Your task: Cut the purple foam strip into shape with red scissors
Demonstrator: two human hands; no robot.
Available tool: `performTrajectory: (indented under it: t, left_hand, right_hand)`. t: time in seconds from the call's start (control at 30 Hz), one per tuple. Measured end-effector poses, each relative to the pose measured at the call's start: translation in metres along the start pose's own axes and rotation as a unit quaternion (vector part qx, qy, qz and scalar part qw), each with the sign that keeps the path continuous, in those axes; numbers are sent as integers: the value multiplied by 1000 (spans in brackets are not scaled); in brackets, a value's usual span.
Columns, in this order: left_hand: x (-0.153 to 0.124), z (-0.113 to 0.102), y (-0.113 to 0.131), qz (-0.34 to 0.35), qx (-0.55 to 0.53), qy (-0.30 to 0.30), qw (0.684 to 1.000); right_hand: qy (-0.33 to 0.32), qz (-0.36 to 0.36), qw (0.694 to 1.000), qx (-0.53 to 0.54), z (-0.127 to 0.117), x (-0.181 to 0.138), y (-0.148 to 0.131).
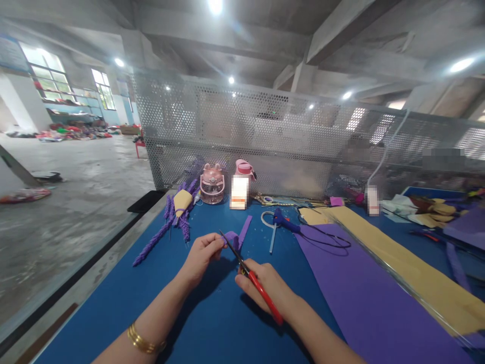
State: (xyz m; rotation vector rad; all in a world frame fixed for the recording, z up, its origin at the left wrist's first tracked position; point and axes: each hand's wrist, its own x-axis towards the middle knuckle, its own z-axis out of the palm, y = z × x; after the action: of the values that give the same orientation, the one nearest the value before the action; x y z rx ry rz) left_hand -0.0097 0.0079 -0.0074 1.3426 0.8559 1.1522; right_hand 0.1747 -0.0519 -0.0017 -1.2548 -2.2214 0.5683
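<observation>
Between thumb and fingers, my left hand (203,257) pinches one end of a purple strip (245,231), which looks like paper or felt and bends away towards the far side. My right hand (267,284) is wrapped round red-handled scissors (261,290). Their dark blades point up and left, with the tips at the strip beside my left fingertips. Whether the blades are cutting into it cannot be made out. Just beyond my right hand lie a blue glue gun (288,221) with a black cord and a pale glue stick (272,239).
Purple braided stems with a yellow wrap (182,203) lie at the table's left. A pink bear-eared container (212,184) stands near the perforated metal partition (235,121). Large purple sheet (341,273) and yellow sheet (382,242) cover the right side. A black phone-like slab (146,201) rests at the left edge.
</observation>
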Motion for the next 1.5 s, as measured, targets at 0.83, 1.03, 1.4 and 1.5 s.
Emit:
performTrajectory:
  t: [0.83,1.03,1.4,1.5]
  left_hand:
    - [1,2,2,-7,-1,8,1000]
    - [1,2,1,-8,-6,11,1000]
    - [1,2,3,-13,6,11,1000]
    - [1,2,3,-10,7,12,1000]
  right_hand:
    - [1,8,1000,-11,-2,1,-2]
    - [1,6,1000,-12,0,0,-1]
    - [7,-2,1000,-22,3,0,5]
    - [2,2,1000,-17,2,0,3]
